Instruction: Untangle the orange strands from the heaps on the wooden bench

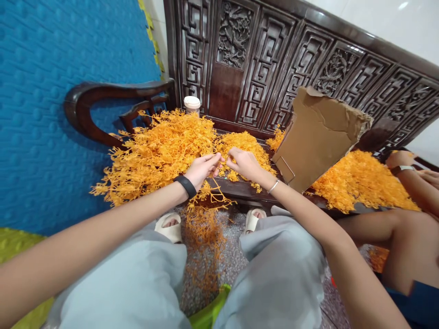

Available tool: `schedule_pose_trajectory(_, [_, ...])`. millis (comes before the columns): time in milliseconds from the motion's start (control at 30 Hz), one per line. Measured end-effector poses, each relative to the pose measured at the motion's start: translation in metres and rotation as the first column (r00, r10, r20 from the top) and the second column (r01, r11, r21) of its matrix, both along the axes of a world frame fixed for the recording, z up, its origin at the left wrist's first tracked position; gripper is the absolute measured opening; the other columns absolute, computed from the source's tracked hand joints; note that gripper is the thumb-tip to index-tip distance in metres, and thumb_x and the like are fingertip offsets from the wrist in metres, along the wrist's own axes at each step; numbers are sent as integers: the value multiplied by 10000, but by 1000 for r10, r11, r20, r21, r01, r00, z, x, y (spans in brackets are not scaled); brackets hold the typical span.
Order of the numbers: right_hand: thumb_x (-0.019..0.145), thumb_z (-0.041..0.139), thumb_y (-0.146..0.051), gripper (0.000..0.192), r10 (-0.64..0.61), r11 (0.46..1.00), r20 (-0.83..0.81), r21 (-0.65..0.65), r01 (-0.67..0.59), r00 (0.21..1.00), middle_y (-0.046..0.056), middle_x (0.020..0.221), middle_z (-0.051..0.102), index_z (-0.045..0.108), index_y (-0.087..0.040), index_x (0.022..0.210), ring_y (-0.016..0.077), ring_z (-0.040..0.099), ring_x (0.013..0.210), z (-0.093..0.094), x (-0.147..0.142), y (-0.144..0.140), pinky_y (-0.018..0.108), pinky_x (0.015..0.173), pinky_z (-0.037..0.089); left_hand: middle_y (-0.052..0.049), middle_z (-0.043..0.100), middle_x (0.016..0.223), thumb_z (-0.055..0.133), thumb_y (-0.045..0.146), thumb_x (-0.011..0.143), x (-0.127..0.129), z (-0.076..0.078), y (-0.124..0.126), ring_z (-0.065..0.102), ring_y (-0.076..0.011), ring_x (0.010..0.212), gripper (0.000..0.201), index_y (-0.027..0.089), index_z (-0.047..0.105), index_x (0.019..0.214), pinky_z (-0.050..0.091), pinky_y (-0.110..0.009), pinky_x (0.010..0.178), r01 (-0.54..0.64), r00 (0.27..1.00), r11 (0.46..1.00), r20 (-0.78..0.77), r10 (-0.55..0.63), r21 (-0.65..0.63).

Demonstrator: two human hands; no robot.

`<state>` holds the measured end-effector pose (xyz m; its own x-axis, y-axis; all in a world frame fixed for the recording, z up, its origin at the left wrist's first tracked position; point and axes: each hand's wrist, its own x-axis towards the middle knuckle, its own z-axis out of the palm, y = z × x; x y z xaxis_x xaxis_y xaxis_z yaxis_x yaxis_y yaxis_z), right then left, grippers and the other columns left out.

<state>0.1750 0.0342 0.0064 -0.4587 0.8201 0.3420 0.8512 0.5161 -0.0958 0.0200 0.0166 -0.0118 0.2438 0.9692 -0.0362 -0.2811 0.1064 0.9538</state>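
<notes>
My left hand (203, 171), with a black wristband, is closed in a pinch on an orange artificial plant sprig (216, 195), whose thin branches hang below the fingers. Close beside it, my right hand (244, 163), wearing a thin bracelet, has its fingers curled together; whatever is between the fingertips is too small to make out. Left of and behind my hands rises a large heap of branching orange sprigs (154, 148). A smaller pile of loose orange pieces (245, 142) lies on the dark wooden bench just beyond my right hand.
An upright cardboard piece (315, 132) separates my piles from another orange heap (366, 180) beside a seated person (404, 246) on the right. A white-lidded cup (192, 104) stands behind the large heap. Orange scraps (206, 237) litter the floor between my feet, near a green bag (212, 310).
</notes>
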Motion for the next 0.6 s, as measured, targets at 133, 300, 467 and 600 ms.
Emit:
schedule_pose_trajectory(133, [833, 407, -231, 186, -75, 997, -8, -15, 75, 997, 49, 806, 587, 569, -145, 803, 127, 475, 666, 2, -3, 9, 232, 596, 274, 16, 500, 529, 556, 273, 795, 10, 1, 2, 351, -24, 379, 206, 125, 568, 652, 253, -172, 400, -73, 997, 997, 38, 74, -29])
schedule_pose_trajectory(300, [850, 390, -248, 200, -143, 988, -78, 49, 147, 987, 57, 854, 577, 565, -151, 833, 138, 478, 672, 4, -16, 17, 238, 597, 282, 36, 450, 478, 522, 234, 811, 14, 11, 9, 271, -15, 356, 223, 128, 528, 615, 181, -165, 376, -153, 981, 988, 118, 152, -3])
schedule_pose_trajectory(467, [830, 403, -227, 187, -105, 993, -211, 32, 115, 972, 35, 776, 560, 563, -154, 767, 134, 472, 665, -2, -29, 36, 236, 617, 313, 45, 423, 449, 485, 189, 823, 13, 15, 11, 242, -11, 342, 227, 130, 502, 604, 154, -159, 364, -229, 965, 973, 123, 232, -36])
schedule_pose_trajectory(600, [809, 390, -162, 213, -292, 943, -391, 38, 332, 873, 67, 787, 589, 596, -125, 777, 143, 496, 706, -6, 4, 67, 249, 670, 349, 55, 385, 416, 506, 224, 813, 10, 15, -6, 231, -13, 333, 245, 132, 489, 586, 133, -162, 356, -221, 973, 974, 59, 224, -59])
